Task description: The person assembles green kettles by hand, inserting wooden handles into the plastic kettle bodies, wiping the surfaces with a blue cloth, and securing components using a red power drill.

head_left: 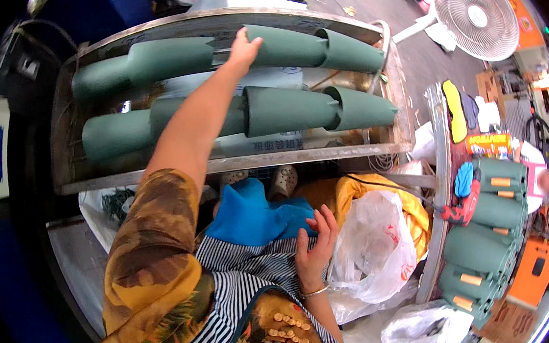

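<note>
A person's left hand (243,49) reaches to the upper centre of the frame and rests on a dark green tube (285,46) in the top row of a metal rack (234,164). The palm lies on the tube's near end, and whether the fingers curl around it cannot be told from this angle. The right hand (316,247) hovers low at centre, fingers spread and holding nothing, just beside a blue cloth (252,214) and a striped cloth (245,280).

The step in hand looks like taking hold of or seating that top-row tube. The next move seems to call for a firm grip around its end and a straight pull or push along the row.

A second row of green tubes (288,109) lies below, close under the forearm. The rack's front rail crosses mid-frame and hems the reach. White plastic bags (372,255) and a yellow cloth (362,189) crowd the lower centre. More green tubes (486,243) stack at right, near a white fan (476,14) in the upper right. Open room is scant except above the rack.
</note>
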The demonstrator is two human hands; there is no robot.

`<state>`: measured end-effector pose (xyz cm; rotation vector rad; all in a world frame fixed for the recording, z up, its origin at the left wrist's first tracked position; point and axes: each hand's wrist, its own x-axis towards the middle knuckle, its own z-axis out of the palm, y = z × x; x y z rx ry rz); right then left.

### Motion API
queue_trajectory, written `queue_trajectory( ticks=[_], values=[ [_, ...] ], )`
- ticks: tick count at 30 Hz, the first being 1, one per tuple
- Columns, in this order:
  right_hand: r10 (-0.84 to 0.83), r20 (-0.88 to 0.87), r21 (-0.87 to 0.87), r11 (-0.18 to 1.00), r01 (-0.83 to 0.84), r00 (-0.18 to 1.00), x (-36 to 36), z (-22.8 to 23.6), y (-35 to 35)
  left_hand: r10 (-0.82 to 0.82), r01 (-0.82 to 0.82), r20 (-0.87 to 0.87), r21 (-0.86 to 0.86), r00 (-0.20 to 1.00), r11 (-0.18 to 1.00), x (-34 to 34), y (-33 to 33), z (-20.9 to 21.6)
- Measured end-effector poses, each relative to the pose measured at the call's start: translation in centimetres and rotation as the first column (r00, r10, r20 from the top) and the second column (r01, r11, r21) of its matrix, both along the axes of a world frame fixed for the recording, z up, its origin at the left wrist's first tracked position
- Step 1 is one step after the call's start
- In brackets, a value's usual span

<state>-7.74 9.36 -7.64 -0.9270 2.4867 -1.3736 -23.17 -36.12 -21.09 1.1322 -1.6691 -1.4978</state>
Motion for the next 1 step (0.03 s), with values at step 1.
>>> queue_trajectory(
  ticks=[1],
  values=[
    [-0.013, 0.006, 0.003, 1.0, 0.013, 1.0, -0.19, -0.31, 0.22, 0.012, -0.012, -0.001, 0.006, 1.0, 1.0, 0.29, -0.17, -0.22]
  ],
)
